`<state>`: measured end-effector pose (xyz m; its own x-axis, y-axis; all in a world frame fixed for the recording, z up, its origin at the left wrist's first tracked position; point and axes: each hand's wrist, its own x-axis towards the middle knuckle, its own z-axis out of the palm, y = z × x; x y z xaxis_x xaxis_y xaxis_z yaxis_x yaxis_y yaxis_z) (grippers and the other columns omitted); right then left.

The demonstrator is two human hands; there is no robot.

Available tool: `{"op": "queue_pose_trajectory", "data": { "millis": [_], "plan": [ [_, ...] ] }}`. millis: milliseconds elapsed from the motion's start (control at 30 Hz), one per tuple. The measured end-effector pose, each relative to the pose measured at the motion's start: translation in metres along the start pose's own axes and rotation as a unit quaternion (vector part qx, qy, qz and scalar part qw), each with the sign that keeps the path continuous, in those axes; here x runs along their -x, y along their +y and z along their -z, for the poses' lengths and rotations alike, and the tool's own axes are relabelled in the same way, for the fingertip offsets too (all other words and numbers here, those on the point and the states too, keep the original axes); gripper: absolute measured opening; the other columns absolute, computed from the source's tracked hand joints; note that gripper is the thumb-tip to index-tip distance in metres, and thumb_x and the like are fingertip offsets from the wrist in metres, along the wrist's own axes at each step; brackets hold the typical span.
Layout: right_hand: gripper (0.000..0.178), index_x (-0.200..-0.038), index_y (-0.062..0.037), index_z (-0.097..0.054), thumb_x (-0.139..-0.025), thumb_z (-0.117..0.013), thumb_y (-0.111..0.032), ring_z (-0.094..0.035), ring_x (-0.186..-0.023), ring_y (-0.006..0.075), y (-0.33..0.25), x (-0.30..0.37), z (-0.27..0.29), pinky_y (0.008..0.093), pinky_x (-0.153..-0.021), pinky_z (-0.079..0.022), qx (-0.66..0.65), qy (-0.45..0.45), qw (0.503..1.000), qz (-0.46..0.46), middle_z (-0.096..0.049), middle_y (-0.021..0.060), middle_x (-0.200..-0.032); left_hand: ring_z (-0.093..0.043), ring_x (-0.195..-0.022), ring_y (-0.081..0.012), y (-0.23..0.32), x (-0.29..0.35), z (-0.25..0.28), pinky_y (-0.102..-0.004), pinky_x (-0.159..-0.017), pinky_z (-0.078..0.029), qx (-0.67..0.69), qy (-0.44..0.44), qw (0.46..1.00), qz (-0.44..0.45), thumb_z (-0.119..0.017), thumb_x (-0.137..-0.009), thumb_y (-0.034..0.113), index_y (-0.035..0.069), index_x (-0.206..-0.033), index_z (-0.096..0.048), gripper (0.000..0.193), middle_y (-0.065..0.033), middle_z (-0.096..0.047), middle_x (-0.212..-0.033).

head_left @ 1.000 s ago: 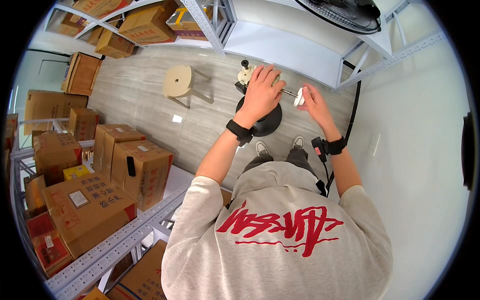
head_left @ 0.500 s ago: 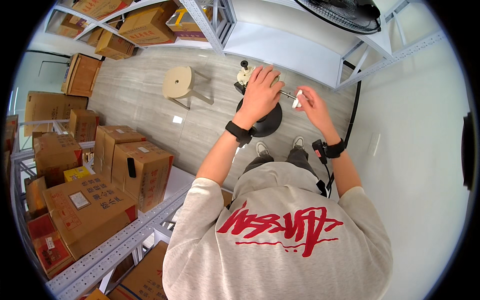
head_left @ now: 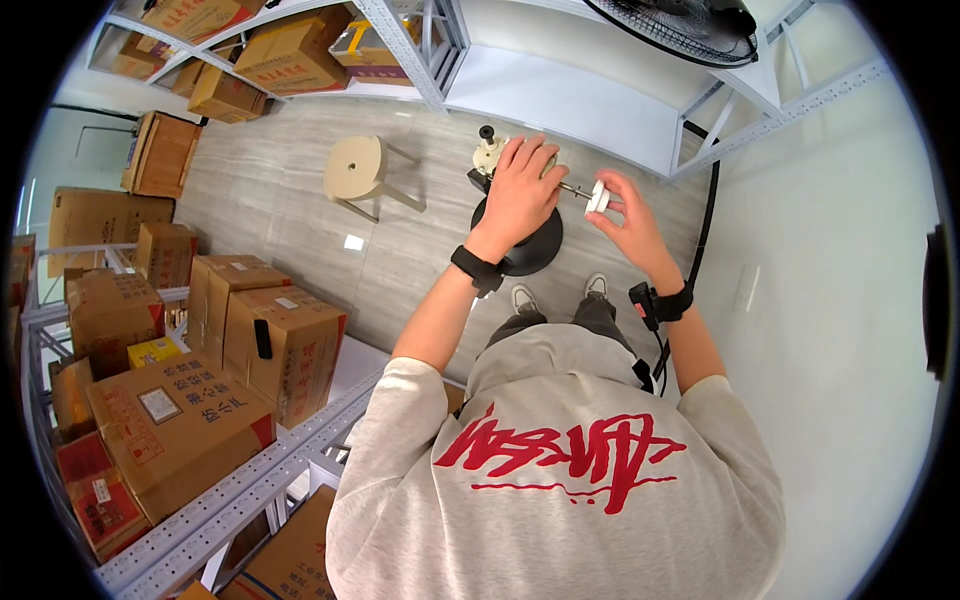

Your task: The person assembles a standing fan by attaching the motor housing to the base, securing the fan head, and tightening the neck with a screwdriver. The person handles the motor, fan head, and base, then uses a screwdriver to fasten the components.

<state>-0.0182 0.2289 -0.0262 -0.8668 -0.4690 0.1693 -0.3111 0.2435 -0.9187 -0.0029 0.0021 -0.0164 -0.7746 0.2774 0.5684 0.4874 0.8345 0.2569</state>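
Observation:
My left hand [head_left: 518, 195] is wrapped over the cream motor head [head_left: 488, 155] of a stand fan and covers most of it. A thin metal shaft [head_left: 574, 189] sticks out of the head to the right. At the shaft's outer end, my right hand [head_left: 628, 215] pinches a white round plastic nut [head_left: 598, 197] between thumb and fingers. Whether the nut is still on the shaft's tip, I cannot tell. Below the head, the fan's round black base [head_left: 535, 247] rests on the floor, partly behind my left wrist. A black knob [head_left: 487, 132] stands up at the head's rear.
A beige stool [head_left: 356, 168] stands left of the fan. A black fan grille [head_left: 690, 30] lies on the white shelf rack [head_left: 570, 105] ahead. Cardboard boxes [head_left: 180, 420] fill the racks at left. A white wall [head_left: 820, 300] is on my right, with a black cable along its foot.
My right hand has shifted slightly right and its fingers have turned around the white nut, which shows more of its side now. My left hand stays on the motor head.

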Motion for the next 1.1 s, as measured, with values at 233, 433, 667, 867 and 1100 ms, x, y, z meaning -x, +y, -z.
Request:
{"op": "queue_pose_trajectory", "data": {
  "millis": [233, 433, 667, 867, 1100],
  "plan": [
    [0.053, -0.136, -0.0037, -0.051, -0.089, -0.074, -0.012, -0.058, -0.119, 0.0243, 0.018, 0.016, -0.003, 0.0362, -0.09, -0.057, -0.063, 0.056, 0.993, -0.08, -0.055, 0.0156, -0.133, -0.052, -0.127, -0.0311, 0.0, -0.001, 0.002, -0.0504, -0.111, -0.037, 0.005, -0.013, 1.0, -0.005, -0.076, -0.072, 0.009, 0.013, -0.106, -0.068, 0.035, -0.007, -0.061, -0.124],
    [0.045, -0.133, -0.0037, -0.052, -0.092, -0.07, -0.009, -0.066, -0.105, 0.0214, -0.007, 0.002, 0.006, 0.0349, -0.085, -0.057, -0.006, 0.042, 0.996, -0.073, -0.064, 0.0134, -0.119, -0.052, -0.126, -0.0305, 0.001, 0.0, 0.003, -0.05, -0.111, -0.037, -0.001, -0.005, 1.0, 0.004, -0.076, -0.071, 0.008, 0.013, -0.105, -0.069, 0.035, -0.0063, -0.062, -0.123],
    [0.048, -0.131, -0.0051, -0.053, -0.09, -0.075, -0.015, -0.063, -0.113, 0.0211, 0.015, 0.011, 0.006, 0.0337, -0.085, -0.056, -0.009, -0.001, 0.998, -0.068, -0.059, 0.0131, -0.129, -0.052, -0.126, -0.0304, 0.002, -0.001, 0.002, -0.0498, -0.111, -0.037, -0.005, -0.009, 1.0, -0.002, -0.076, -0.072, 0.009, 0.012, -0.107, -0.069, 0.036, -0.0065, -0.062, -0.123],
    [0.045, -0.131, -0.0046, -0.052, -0.092, -0.072, -0.013, -0.068, -0.102, 0.0205, 0.002, 0.012, 0.0, 0.0343, -0.083, -0.056, 0.046, 0.035, 0.998, -0.038, -0.066, 0.0122, -0.115, -0.052, -0.126, -0.0304, 0.002, -0.002, 0.004, -0.0499, -0.112, -0.036, -0.004, -0.007, 1.0, -0.002, -0.076, -0.072, 0.009, 0.012, -0.107, -0.068, 0.035, -0.0064, -0.062, -0.123],
    [0.043, -0.133, -0.0038, -0.051, -0.095, -0.07, -0.016, -0.065, -0.106, 0.0209, 0.022, 0.009, 0.004, 0.0349, -0.082, -0.057, -0.11, -0.032, 0.979, -0.169, -0.059, 0.0147, -0.128, -0.051, -0.127, -0.0306, -0.002, 0.0, 0.003, -0.0506, -0.112, -0.036, 0.004, -0.016, 1.0, -0.004, -0.076, -0.072, 0.009, 0.013, -0.108, -0.068, 0.037, -0.0062, -0.06, -0.125]
  ]
}}
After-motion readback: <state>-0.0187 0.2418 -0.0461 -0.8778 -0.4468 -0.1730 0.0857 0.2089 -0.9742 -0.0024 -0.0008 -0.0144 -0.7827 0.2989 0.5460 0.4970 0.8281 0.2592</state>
